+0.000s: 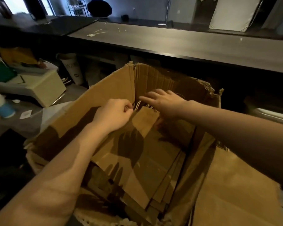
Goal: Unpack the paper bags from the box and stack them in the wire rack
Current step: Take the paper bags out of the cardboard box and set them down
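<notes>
Inside box [104, 95], left hand [113, 113] pinching handles [138, 104] of paper bags [147, 160]; right hand [165, 101] thumb shadowed

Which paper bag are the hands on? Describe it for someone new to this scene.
Find the torn cardboard box below the long dark counter. At its far inner corner, the left hand pinches twine handles and the right hand reaches over, fingers straight. The paper bag between them has its top raised; the other bags lie flat beneath.
</notes>
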The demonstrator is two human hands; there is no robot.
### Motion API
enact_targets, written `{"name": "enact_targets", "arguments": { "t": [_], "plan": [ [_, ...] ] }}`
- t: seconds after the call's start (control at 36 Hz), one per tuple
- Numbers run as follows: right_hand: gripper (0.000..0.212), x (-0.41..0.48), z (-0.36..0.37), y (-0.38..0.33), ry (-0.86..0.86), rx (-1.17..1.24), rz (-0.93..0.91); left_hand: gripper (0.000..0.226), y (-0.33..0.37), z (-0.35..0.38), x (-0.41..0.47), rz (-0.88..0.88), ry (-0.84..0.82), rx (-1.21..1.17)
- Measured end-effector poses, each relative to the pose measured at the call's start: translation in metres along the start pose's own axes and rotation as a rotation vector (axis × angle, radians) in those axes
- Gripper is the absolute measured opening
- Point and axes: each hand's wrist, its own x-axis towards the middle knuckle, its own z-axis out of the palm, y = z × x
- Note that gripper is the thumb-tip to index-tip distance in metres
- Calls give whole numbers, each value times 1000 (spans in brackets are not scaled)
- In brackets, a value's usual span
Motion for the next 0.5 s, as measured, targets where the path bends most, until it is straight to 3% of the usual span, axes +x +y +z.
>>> {"name": "enact_targets", "arguments": {
  "t": [0.14,0.31,0.5],
  "plan": [
    [114,17,24,-2,-219,107,36,29,-10,10,4,7,-109,30],
    [120,23,52,3,-336,157,60,32,-9,9,9,22,-149,50],
    [125,26,60,5,-336,114,68,33,-6,9,11,46,-153,90]
  ]
}}
